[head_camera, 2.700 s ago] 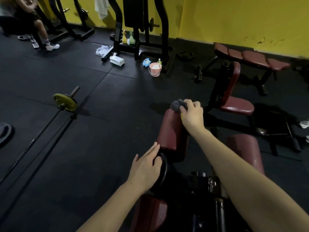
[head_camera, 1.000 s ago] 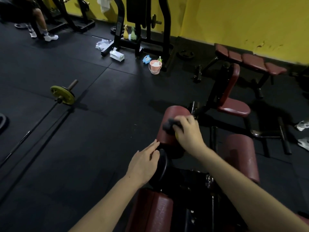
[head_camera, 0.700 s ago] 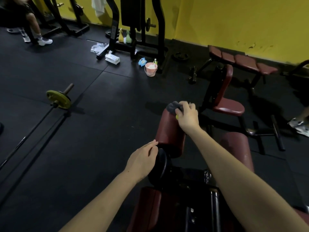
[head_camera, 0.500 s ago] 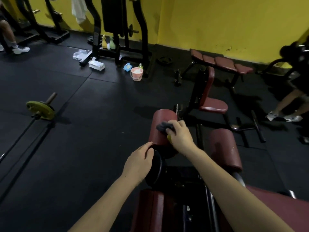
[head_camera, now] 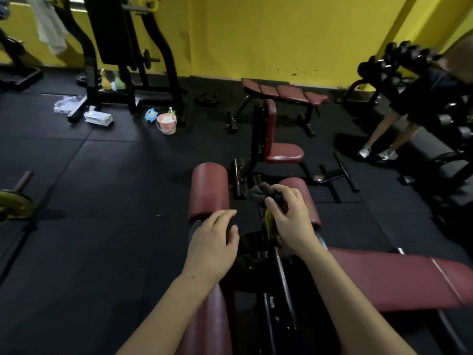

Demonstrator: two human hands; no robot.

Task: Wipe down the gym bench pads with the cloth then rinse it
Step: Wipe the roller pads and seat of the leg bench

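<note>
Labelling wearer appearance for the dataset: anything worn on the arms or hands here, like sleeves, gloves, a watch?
Nothing visible. Both forearms are bare as far as the frame shows, with no sleeve edge in view. The left hand and right hand have no gloves, rings, watch or wristband.

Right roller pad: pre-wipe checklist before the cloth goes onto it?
1. Dark grey cloth in the right hand grip: ok, bunched and held.
2. Cloth on the right maroon roller pad: cannot tell, the hand hides any contact.
3. Left hand steadying at the near end of the left maroon roller pad: ok, fingers relaxed.
4. Cloth wetness: cannot tell.
5. Pink bucket for rinsing: ok, on the floor by the black rack.
</note>
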